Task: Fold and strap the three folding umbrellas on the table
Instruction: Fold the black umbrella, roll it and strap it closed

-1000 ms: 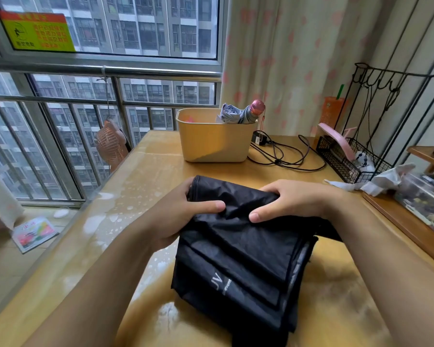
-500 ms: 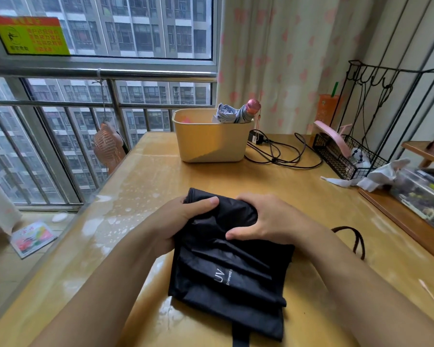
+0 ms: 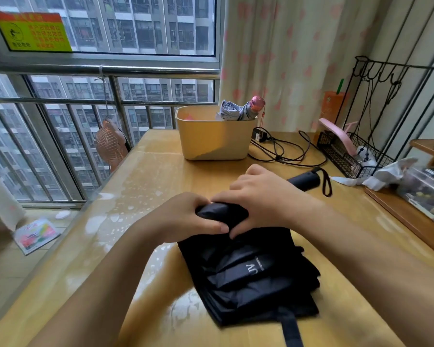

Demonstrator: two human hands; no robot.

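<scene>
A black folding umbrella (image 3: pixel 251 274) lies on the wooden table (image 3: pixel 161 176), its loose canopy folds spread toward me and its strap hanging off the near edge. Its black handle (image 3: pixel 307 181) with a wrist loop points to the far right. My left hand (image 3: pixel 186 216) grips the bunched fabric near the shaft from the left. My right hand (image 3: pixel 266 199) grips the same bundle from the right, thumbs almost touching. A grey umbrella with a pink handle (image 3: pixel 243 111) stands folded in the beige bin (image 3: pixel 211 141) at the back.
A tangle of black cable and a charger (image 3: pixel 281 151) lies behind the bin. A black wire rack (image 3: pixel 353 156) with a pink item, crumpled tissue (image 3: pixel 386 174) and a clear box (image 3: pixel 431 194) crowd the right side. Window railing runs along the left.
Both hands have gathered the canopy tighter around the shaft and turned the umbrella, so the handle now shows at the far right. The view has tilted down slightly.
</scene>
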